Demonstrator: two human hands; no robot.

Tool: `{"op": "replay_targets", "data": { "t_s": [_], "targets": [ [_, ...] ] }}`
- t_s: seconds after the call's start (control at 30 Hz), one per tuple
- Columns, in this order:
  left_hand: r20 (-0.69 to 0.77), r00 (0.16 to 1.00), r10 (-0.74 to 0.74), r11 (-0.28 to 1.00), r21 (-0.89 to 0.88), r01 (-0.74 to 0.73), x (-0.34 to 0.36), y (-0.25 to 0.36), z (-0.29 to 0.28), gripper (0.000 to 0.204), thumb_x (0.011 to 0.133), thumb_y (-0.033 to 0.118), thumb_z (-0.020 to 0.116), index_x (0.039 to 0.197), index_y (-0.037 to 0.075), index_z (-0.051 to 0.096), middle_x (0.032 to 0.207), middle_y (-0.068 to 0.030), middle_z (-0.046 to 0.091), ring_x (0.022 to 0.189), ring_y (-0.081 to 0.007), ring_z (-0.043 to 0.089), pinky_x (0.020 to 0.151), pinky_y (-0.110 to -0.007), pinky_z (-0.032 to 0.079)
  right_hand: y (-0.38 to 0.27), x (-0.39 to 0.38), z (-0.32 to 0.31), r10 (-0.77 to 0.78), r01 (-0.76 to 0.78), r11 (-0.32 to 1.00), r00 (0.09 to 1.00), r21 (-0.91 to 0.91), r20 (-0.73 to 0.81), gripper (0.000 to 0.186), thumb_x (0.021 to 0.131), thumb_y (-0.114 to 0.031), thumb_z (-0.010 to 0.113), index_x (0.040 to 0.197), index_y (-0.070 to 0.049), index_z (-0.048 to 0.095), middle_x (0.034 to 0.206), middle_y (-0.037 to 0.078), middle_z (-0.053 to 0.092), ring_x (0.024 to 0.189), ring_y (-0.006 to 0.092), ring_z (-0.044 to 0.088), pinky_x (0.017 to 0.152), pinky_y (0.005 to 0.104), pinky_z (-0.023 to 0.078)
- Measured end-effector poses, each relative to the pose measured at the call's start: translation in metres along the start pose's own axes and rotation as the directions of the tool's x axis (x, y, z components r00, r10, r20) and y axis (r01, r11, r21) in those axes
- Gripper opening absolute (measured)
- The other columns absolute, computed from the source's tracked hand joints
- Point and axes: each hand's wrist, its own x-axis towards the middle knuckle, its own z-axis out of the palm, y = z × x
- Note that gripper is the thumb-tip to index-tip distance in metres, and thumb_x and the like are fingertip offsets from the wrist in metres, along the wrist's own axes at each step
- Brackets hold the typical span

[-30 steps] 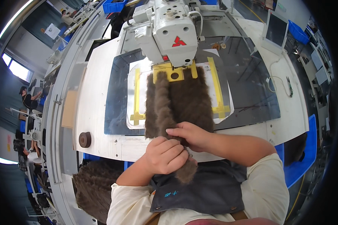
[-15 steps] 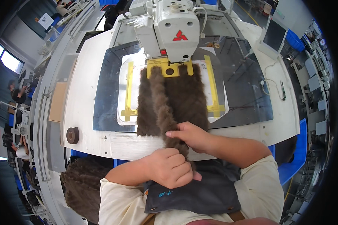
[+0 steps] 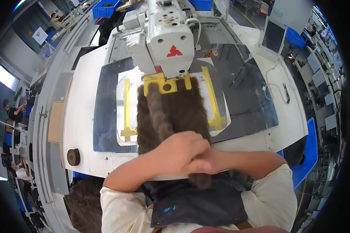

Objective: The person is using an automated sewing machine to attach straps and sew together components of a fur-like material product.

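Note:
A fluffy brown fur strip [image 3: 158,112], twisted like a rope, runs from the yellow plate [image 3: 168,87] under the sewing machine head [image 3: 170,46] towards me. It lies over a dark brown fur panel [image 3: 188,112]. My left hand [image 3: 181,151] is closed over the strip's near part, knuckles up. My right hand [image 3: 210,160] meets it there, closed, its fingers largely hidden behind the left. The strip's loose end sticks out below both hands, over my dark apron [image 3: 198,206].
Yellow tape [image 3: 210,97] edges the white sheet around the panel. A brown tape roll [image 3: 73,157] stands at the left, thread snips [image 3: 286,93] lie at the right. A fur pile [image 3: 87,204] sits lower left, a blue bin [image 3: 305,155] at right. A monitor [image 3: 272,37] stands behind.
My left hand has moved up and forward along the strip to the right hand, now overlapping it. My right hand has dropped slightly nearer me. The view has shifted a little.

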Motion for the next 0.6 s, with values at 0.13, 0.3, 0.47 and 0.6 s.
{"op": "replay_targets", "data": {
  "t_s": [0.13, 0.3, 0.47, 0.6],
  "targets": [
    [0.333, 0.902, -0.274, 0.896, -0.252, 0.365, 0.014, -0.06, -0.004, 0.069, 0.094, 0.059, 0.067, 0.122, -0.004, 0.063, 0.091, -0.0208, 0.069, 0.085, -0.0396, 0.068, 0.076, -0.045, 0.052, -0.069, 0.016, -0.078, 0.465, -0.33, 0.76, 0.878, -0.561, 0.114, 0.039, 0.097, -0.039, 0.065, 0.099, -0.002, 0.075, 0.095, 0.022, 0.073, 0.096, 0.04, 0.071, 0.086, 0.0479, 0.057],
    [0.405, 0.792, -0.457, 0.79, -0.225, 0.571, 0.025, -0.074, -0.007, 0.045, 0.098, 0.04, 0.072, 0.106, -0.003, 0.068, 0.083, -0.0211, 0.071, 0.077, -0.0351, 0.07, 0.071, -0.042, 0.053, -0.078, 0.016, -0.128, 0.515, -0.388, 0.536, 0.854, -0.75, -0.075, 0.039, 0.095, -0.045, 0.066, 0.092, -0.006, 0.073, 0.081, 0.018, 0.071, 0.082, 0.0413, 0.07, 0.074, 0.0507, 0.055],
    [0.087, 0.786, -0.612, 0.776, -0.123, 0.618, 0.021, -0.07, -0.016, 0.032, 0.096, 0.03, 0.076, 0.098, -0.001, 0.068, 0.075, -0.0197, 0.066, 0.068, -0.032, 0.066, 0.064, -0.041, 0.051, -0.061, 0.006, -0.147, 0.236, -0.375, 0.68, 0.926, -0.63, -0.296, 0.037, 0.094, -0.041, 0.069, 0.089, -0.004, 0.07, 0.086, 0.017, 0.07, 0.089, 0.0385, 0.07, 0.079, 0.0493, 0.054],
    [0.049, 0.794, -0.605, 0.775, -0.194, 0.602, 0.029, -0.059, -0.025, 0.031, 0.092, 0.025, 0.08, 0.107, 0.0, 0.07, 0.082, -0.0185, 0.069, 0.072, -0.0315, 0.067, 0.068, -0.036, 0.053, -0.05, 0.013, -0.144, -0.014, -0.182, 0.777, 0.952, -0.603, -0.304, 0.027, 0.09, -0.031, 0.075, 0.088, -0.006, 0.065, 0.084, 0.012, 0.067, 0.083, 0.0367, 0.068, 0.073, 0.0477, 0.053]
  ]
}}
